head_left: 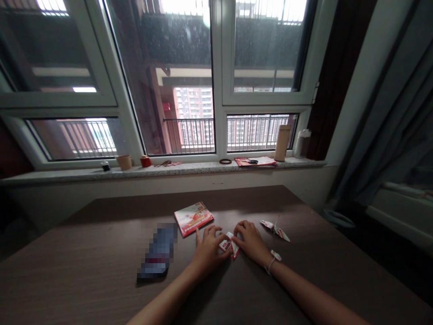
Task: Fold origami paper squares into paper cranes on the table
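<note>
A small piece of folded paper (234, 251), white with red print, lies on the table between my hands. My left hand (210, 247) grips its left side, the thumb near the lower edge and the index finger above. From the right, my right hand (252, 243) presses curled fingers onto the upper right part, and they hide some of it. A bracelet (275, 255) circles my right wrist. Right of that hand a folded paper crane (275, 229) rests with its wings spread. A stack of red and white printed paper (194, 219) lies just beyond my left hand.
The dark brown table (84, 243) bears a pixelated, phone-like object (157, 253) on the left. Along the windowsill (196, 168) stand a paper cup (124, 162), a red container (145, 161), a tan bottle (283, 143) and a white bottle (302, 143). Scissors (253, 161) lie on papers there.
</note>
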`<move>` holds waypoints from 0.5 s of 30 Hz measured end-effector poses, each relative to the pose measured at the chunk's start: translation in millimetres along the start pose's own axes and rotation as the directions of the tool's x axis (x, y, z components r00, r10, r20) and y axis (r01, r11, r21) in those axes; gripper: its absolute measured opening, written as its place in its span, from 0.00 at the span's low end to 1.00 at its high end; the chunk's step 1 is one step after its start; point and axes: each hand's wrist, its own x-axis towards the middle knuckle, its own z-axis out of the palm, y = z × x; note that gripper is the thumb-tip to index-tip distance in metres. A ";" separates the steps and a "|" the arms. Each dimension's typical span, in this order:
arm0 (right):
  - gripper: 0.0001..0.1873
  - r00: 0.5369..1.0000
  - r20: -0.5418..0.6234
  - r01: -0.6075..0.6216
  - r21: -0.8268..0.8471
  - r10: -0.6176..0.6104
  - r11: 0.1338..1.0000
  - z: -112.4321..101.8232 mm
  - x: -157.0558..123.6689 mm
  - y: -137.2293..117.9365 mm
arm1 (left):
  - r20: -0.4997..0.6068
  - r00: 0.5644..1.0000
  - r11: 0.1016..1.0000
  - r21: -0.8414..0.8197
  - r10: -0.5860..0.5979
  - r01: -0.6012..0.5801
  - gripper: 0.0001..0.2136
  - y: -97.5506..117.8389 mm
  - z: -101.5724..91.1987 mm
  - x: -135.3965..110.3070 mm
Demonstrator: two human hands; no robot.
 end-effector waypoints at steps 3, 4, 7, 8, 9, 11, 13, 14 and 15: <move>0.05 1.000 0.000 0.000 0.010 0.000 1.000 0.3 0.6 0.9 | -0.013 1.000 1.000 -0.003 0.010 -0.010 0.14 -0.7 -0.1 -0.6; 0.05 1.000 0.001 0.001 0.014 -0.001 1.000 0.6 0.8 1.4 | -0.017 1.000 1.000 -0.003 0.014 -0.014 0.13 -0.9 -0.1 -0.8; 0.06 1.000 0.003 0.007 0.029 -0.007 1.000 1.3 1.3 3.7 | -0.018 1.000 1.000 -0.005 0.021 -0.021 0.10 -0.9 -0.6 -0.9; 0.06 1.000 0.003 0.010 0.036 -0.011 0.999 1.4 1.5 4.5 | -0.018 1.000 1.000 -0.003 0.022 -0.022 0.09 -0.8 -1.1 -0.8; 0.06 1.000 0.002 0.016 0.042 -0.016 0.999 1.5 1.6 5.4 | -0.018 1.000 1.000 0.001 0.023 -0.023 0.09 -0.6 -1.8 -0.6; 0.07 1.000 0.001 0.027 0.054 -0.027 0.998 1.9 1.9 7.2 | -0.014 1.000 1.000 0.015 0.023 -0.022 0.09 -0.5 -3.9 -0.2; 0.08 0.999 -0.003 0.033 0.074 -0.033 0.997 2.4 2.3 9.2 | -0.003 1.000 1.000 0.025 0.015 -0.015 0.09 -1.0 -6.8 0.1; 0.10 0.999 -0.005 0.032 0.096 -0.031 0.995 2.7 2.6 10.3 | 0.011 1.000 1.000 0.025 0.011 -0.011 0.10 -1.5 -8.4 0.3; 0.11 1.000 -0.008 0.030 0.120 -0.029 0.992 2.9 2.7 11.3 | 0.027 1.000 1.000 0.022 0.007 -0.008 0.10 -2.3 -10.2 0.4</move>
